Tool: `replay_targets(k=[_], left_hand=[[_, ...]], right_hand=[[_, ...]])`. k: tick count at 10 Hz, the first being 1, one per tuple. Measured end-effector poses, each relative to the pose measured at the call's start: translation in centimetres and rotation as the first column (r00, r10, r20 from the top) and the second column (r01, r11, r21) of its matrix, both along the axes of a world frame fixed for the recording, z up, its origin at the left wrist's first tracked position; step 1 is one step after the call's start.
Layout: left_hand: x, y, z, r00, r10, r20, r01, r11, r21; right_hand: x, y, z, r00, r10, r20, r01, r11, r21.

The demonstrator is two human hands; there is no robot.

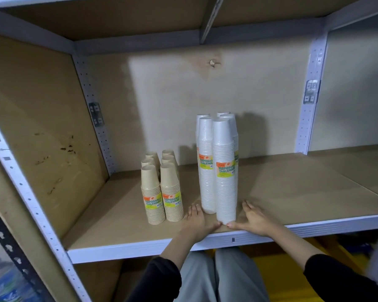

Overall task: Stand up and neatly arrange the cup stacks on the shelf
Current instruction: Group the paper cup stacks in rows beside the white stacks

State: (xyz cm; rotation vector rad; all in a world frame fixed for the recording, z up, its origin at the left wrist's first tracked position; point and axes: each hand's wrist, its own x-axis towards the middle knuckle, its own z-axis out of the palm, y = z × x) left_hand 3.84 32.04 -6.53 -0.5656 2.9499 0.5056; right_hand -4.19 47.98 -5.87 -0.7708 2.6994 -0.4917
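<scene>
Several tall white cup stacks [225, 171] stand upright in wrapped sleeves with orange and yellow labels, grouped in two rows at the middle of the brown shelf board [292, 192]. To their left stand several shorter beige cup stacks [162, 192], also in two rows and upright. My left hand [196, 221] lies flat on the board just left of the front white stack. My right hand [253, 219] lies flat just right of it. Both thumbs point inward and nearly meet in front of that stack's base. Neither hand holds anything.
White metal uprights [312, 88] and a front rail [314, 228] frame the shelf. An upper board hangs close overhead. Bare board stretches to the right of the white stacks and left of the beige ones. A water bottle [4, 280] shows at the lower left.
</scene>
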Motion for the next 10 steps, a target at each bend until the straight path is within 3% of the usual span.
replay_targets(k=[10], left_hand=[[-0.3, 0.0, 0.2, 0.999, -0.038, 0.004, 0.038, 0.999, 0.006]], right_hand=[[-1.1, 0.0, -0.5, 0.992, 0.119, -0.032, -0.119, 0.993, 0.024]])
